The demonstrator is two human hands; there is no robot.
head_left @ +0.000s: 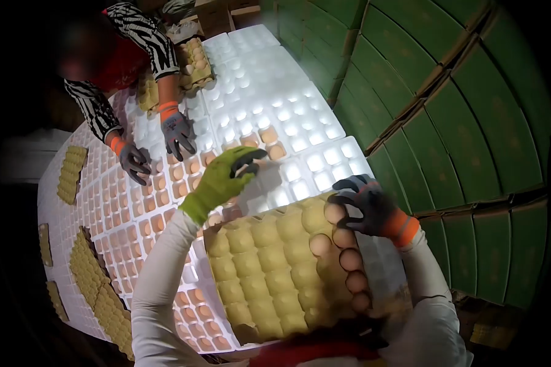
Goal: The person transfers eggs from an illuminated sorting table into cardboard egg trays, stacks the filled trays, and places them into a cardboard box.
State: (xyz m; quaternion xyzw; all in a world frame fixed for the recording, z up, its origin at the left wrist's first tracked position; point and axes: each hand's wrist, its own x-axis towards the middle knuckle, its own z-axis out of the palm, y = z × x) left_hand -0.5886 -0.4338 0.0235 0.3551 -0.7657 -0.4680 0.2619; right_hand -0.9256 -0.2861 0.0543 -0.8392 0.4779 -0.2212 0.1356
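My left hand (226, 174), in a green glove with dark fingertips, reaches over the white foam egg trays. Its thumb and fingers are apart, and no egg shows between them. Just beyond the fingertips, two brown eggs (276, 151) sit in foam cups. My right hand (364, 205), in a grey glove with an orange cuff, curls its fingers round an egg (335, 213) at the far right corner of a yellowish pulp egg tray (263, 263). Several eggs (351, 259) line that tray's right side; most of its other cups hold none.
Opposite, a co-worker's gloved hands (177, 134) rest over egg-filled foam trays (128, 220). Beside them is a pulp tray with eggs (196, 64). Empty pulp trays (95, 275) lie along the left. Stacked green boxes (459, 134) form a wall at the right.
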